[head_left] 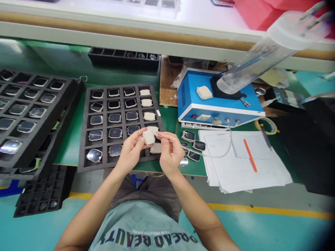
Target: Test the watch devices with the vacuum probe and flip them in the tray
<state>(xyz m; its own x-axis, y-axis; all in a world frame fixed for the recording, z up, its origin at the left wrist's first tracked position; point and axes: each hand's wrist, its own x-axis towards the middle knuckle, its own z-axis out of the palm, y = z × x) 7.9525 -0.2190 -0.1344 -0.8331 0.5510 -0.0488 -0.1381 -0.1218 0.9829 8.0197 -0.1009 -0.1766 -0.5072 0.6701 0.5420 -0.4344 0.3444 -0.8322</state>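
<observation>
My left hand grips a cream watch case between thumb and fingers, above the right side of a black foam tray. My right hand pinches the end of a thin pale tube close to the case's right edge. That tube curves back to the front of a blue box. Dark-screened watches fill much of the tray, and cream cases lie in its right column. Several loose watches rest on the green table just right of my right hand.
Another cream case and a clear cylinder sit on the blue box. Papers with an orange stick lie at right, near a tape roll. Stacked foam trays stand at left. A shelf edge crosses the back.
</observation>
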